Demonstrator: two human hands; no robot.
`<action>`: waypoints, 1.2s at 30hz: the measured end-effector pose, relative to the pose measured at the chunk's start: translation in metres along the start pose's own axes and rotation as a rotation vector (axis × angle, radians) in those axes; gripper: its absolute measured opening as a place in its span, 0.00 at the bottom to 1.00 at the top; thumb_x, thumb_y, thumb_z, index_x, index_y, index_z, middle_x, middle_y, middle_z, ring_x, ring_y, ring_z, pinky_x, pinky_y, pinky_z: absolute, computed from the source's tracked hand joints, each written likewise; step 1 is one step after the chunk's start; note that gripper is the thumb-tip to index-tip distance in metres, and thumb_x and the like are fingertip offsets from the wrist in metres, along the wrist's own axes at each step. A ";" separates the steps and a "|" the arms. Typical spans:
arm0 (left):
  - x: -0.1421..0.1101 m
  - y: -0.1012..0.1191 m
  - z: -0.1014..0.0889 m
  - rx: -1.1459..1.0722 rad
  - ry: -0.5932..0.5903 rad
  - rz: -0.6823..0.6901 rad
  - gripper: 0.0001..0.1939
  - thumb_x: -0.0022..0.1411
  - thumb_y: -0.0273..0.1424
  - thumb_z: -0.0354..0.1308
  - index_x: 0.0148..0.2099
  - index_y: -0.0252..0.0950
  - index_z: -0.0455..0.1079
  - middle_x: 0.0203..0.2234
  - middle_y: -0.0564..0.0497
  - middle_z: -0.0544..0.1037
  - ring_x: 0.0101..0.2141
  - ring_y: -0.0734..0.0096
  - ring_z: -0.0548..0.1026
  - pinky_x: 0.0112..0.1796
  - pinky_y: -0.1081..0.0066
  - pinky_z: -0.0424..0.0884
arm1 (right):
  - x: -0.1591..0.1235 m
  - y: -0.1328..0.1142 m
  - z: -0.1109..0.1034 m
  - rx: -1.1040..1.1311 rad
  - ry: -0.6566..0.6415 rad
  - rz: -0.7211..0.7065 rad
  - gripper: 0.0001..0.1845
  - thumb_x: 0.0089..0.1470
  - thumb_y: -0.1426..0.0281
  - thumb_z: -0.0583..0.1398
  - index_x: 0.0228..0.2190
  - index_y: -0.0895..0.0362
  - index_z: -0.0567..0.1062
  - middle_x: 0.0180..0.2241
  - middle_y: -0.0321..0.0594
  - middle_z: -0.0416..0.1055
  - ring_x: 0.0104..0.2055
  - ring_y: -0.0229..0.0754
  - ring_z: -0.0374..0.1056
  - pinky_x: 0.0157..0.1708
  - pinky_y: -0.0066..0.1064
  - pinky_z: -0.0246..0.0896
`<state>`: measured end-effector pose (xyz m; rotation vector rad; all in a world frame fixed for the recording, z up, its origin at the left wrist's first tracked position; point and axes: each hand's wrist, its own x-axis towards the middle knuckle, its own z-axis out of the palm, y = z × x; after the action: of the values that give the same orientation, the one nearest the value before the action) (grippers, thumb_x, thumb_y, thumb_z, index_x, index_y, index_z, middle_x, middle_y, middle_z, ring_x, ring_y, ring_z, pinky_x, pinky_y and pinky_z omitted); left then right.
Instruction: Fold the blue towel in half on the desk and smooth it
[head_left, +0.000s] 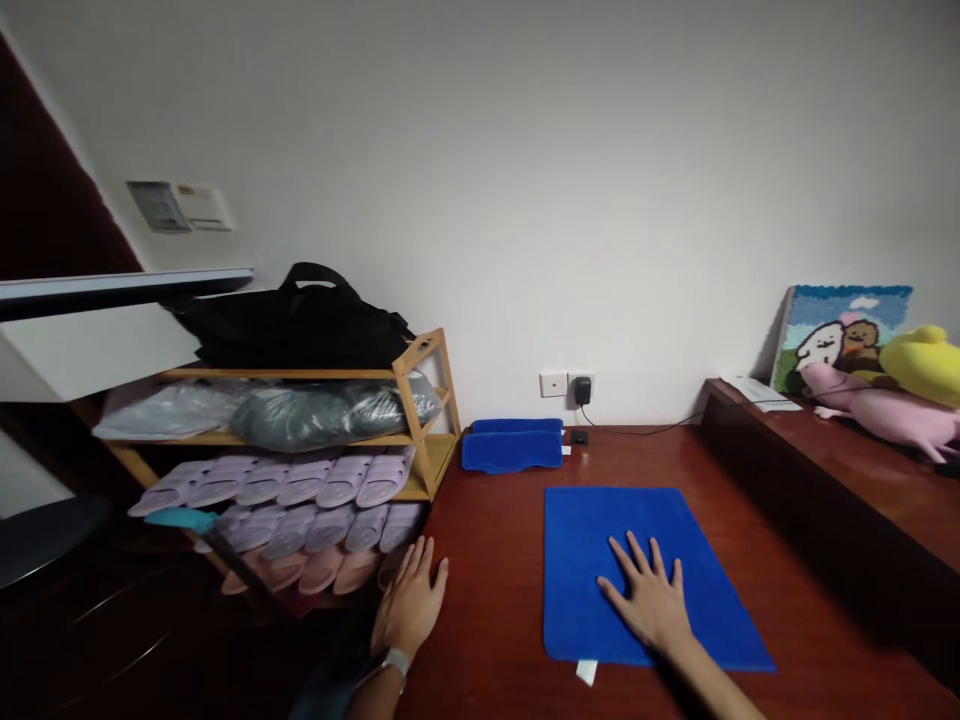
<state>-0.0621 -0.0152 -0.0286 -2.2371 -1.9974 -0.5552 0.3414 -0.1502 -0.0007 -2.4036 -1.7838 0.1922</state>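
Observation:
A blue cloth [577,570] lies spread flat on the reddish-brown wooden table [487,600], a white tag showing at its near edge. My right hand [651,600] rests palm down on the cloth, fingers spread, holding nothing. At the table's left edge is my left hand [411,605], its fingers stretched forward and nothing held in it; a watch [391,660] circles that wrist. Farther back, near the wall, two folded blue cloths [512,450] lie one behind the other, with white tags on their right sides.
Left of the table stands a wooden rack [420,440] with several lilac slippers [300,478], plastic-wrapped items and a black bag [300,325]. A black plug [582,390] sits in the wall socket, its cable running right. A raised ledge [847,430] holds a pink plush toy [885,405] and a picture.

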 end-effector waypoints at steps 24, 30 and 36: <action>0.006 -0.031 0.015 -0.042 0.063 0.150 0.30 0.67 0.40 0.43 0.65 0.36 0.67 0.61 0.44 0.73 0.63 0.53 0.68 0.60 0.51 0.68 | 0.249 0.174 -0.028 -0.054 -0.065 0.043 0.43 0.58 0.34 0.39 0.69 0.33 0.45 0.74 0.27 0.37 0.75 0.60 0.31 0.67 0.68 0.28; 0.004 -0.034 0.012 -0.058 0.041 0.191 0.27 0.67 0.40 0.43 0.60 0.36 0.72 0.59 0.44 0.75 0.62 0.55 0.69 0.60 0.53 0.69 | 0.259 0.184 -0.028 -0.080 -0.080 0.018 0.42 0.58 0.35 0.40 0.69 0.33 0.45 0.74 0.28 0.37 0.75 0.60 0.31 0.67 0.67 0.28; -0.002 -0.023 0.011 -0.066 0.048 0.071 0.30 0.69 0.41 0.45 0.67 0.33 0.64 0.65 0.43 0.68 0.65 0.56 0.64 0.63 0.53 0.66 | 0.258 0.184 -0.032 -0.059 -0.087 0.016 0.41 0.60 0.38 0.44 0.69 0.36 0.51 0.74 0.32 0.40 0.74 0.62 0.33 0.66 0.69 0.31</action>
<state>-0.0825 -0.0109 -0.0435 -2.2989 -1.8966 -0.6699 0.5946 0.0433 -0.0092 -2.4875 -1.8318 0.2535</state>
